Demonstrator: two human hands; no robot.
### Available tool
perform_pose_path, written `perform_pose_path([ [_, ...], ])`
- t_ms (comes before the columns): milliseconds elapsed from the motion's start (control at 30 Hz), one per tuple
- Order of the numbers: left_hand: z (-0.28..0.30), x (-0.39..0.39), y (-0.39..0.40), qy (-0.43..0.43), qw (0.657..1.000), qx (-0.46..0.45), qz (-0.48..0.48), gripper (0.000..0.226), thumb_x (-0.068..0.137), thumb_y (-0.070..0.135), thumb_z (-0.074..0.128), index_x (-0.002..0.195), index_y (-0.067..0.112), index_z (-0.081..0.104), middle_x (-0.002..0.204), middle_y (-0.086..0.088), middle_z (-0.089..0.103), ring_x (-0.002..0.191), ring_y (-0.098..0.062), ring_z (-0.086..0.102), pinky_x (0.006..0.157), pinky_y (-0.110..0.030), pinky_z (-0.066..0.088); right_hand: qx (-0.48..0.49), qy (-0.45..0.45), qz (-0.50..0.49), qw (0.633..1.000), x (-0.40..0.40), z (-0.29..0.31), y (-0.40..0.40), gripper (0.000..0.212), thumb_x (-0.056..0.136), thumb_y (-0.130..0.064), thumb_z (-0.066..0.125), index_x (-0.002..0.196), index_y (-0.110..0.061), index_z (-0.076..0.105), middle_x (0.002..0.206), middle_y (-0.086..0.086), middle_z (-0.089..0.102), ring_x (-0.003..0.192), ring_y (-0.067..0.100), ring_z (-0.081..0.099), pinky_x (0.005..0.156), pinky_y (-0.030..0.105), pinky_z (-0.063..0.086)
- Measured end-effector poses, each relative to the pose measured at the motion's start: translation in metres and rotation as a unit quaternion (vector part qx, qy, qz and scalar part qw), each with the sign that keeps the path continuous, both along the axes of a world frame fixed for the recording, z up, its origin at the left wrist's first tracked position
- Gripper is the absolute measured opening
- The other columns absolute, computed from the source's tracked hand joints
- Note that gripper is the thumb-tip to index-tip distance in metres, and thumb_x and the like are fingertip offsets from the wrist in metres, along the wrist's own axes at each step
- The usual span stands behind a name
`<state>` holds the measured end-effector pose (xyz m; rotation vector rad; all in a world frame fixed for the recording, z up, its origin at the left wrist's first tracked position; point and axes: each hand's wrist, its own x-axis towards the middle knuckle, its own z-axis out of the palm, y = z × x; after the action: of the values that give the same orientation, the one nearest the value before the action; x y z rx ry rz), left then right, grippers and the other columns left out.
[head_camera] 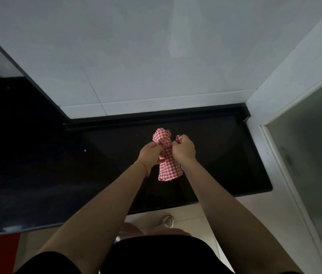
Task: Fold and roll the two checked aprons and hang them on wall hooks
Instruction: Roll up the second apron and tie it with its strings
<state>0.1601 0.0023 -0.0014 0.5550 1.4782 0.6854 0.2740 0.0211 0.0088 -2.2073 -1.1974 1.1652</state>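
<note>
Above dark counter [225, 155], near far wall: red checked apron [168, 165] rolled up, both hands, left [150, 153], right [183, 148], fingers curled tight on it. Could unroll if grip slips.

Black L-shaped countertop [225, 155], pale tiled wall [136, 46], frosted glass door [310, 155], cream floor [191, 214]

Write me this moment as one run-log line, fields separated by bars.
left hand: grips apron | right hand: grips apron | red checked apron: rolled, held above black counter | hooks: not visible
</note>
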Motion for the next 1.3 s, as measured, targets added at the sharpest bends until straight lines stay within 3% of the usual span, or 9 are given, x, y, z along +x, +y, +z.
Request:
perform_pose_path([
  [200,-0.003,-0.007,-0.005,-0.066,0.996,-0.041,0.054,0.006,0.095,0.005,0.051,0.094,0.006,0.058,0.098,-0.012,0.063,0.1,-0.024,0.064,0.094,-0.044,0.055,0.001,0.05,-0.071,0.996,0.005,-0.01,0.001,0.017,0.099,-0.018,0.052,0.115,-0.018,0.057,0.105,0.002,0.061,0.09,0.015,0.063,0.084,0.034,0.056],
  [367,0.002,-0.011,-0.003,-0.029,0.999,-0.034,0.017,0.012,0.094,0.01,0.054,0.104,0.006,0.059,0.109,-0.014,0.065,0.104,-0.025,0.065,0.091,-0.045,0.056,-0.028,0.124,-0.072,0.989,0.009,-0.01,0.002,0.01,0.094,-0.017,0.059,0.089,-0.026,0.057,0.098,0.004,0.067,0.087,0.02,0.069,0.082,0.042,0.059],
  [467,0.001,-0.013,-0.002,-0.031,0.999,-0.035,0.007,0.011,0.096,0.015,0.055,0.103,0.009,0.06,0.11,-0.014,0.064,0.103,-0.024,0.064,0.091,-0.045,0.056,-0.044,0.147,-0.055,0.987,0.011,-0.003,0.002,0.009,0.093,-0.017,0.062,0.09,-0.025,0.057,0.102,0.006,0.067,0.091,0.021,0.069,0.083,0.042,0.059],
  [600,0.0,-0.01,-0.002,-0.009,0.999,-0.039,-0.011,0.024,0.096,0.022,0.059,0.114,0.007,0.059,0.114,-0.013,0.065,0.104,-0.022,0.064,0.09,-0.042,0.057,-0.036,0.134,-0.023,0.99,0.007,-0.005,-0.001,0.023,0.088,-0.021,0.069,0.11,-0.017,0.064,0.104,0.001,0.066,0.095,0.017,0.067,0.088,0.041,0.057],
  [800,0.003,-0.006,-0.007,-0.005,1.0,-0.028,-0.001,0.015,0.098,0.014,0.055,0.108,0.004,0.059,0.114,-0.018,0.064,0.098,-0.022,0.064,0.091,-0.041,0.056,0.014,0.079,-0.014,0.997,0.008,-0.008,-0.008,0.011,0.091,-0.02,0.065,0.087,-0.024,0.057,0.094,-0.002,0.062,0.089,0.012,0.063,0.088,0.038,0.055],
  [967,0.0,-0.006,-0.018,0.03,0.999,0.019,0.041,0.027,0.096,0.012,0.058,0.116,-0.005,0.058,0.113,-0.027,0.064,0.079,-0.02,0.065,0.075,-0.035,0.057,0.028,0.067,-0.022,0.997,0.006,-0.011,-0.011,0.005,0.091,-0.021,0.066,0.091,-0.019,0.061,0.093,-0.001,0.064,0.086,0.013,0.065,0.085,0.038,0.057],
  [1067,0.0,-0.014,-0.017,0.057,0.998,0.011,0.0,0.013,0.092,0.018,0.063,0.097,0.007,0.066,0.104,-0.015,0.069,0.094,-0.023,0.068,0.084,-0.042,0.059,0.02,0.124,-0.01,0.992,0.009,-0.006,-0.012,0.009,0.09,-0.016,0.067,0.086,-0.021,0.061,0.093,0.002,0.068,0.084,0.015,0.07,0.077,0.039,0.061],
  [1167,0.002,-0.014,-0.016,0.161,0.981,0.104,-0.042,0.014,0.088,0.026,0.069,0.08,0.014,0.068,0.089,-0.004,0.071,0.089,-0.02,0.069,0.084,-0.042,0.059,0.026,0.142,0.01,0.989,0.012,-0.007,-0.015,0.007,0.091,-0.016,0.067,0.089,-0.021,0.063,0.094,0.001,0.068,0.086,0.015,0.07,0.079,0.039,0.061],
  [1300,0.005,-0.011,-0.017,0.158,0.976,0.146,-0.037,0.004,0.085,0.024,0.073,0.089,0.022,0.071,0.095,0.006,0.07,0.094,-0.01,0.066,0.09,-0.036,0.055,0.015,0.158,0.044,0.986,0.014,-0.006,-0.015,0.006,0.091,-0.015,0.065,0.097,-0.018,0.065,0.098,0.002,0.069,0.089,0.015,0.07,0.083,0.039,0.06],
])
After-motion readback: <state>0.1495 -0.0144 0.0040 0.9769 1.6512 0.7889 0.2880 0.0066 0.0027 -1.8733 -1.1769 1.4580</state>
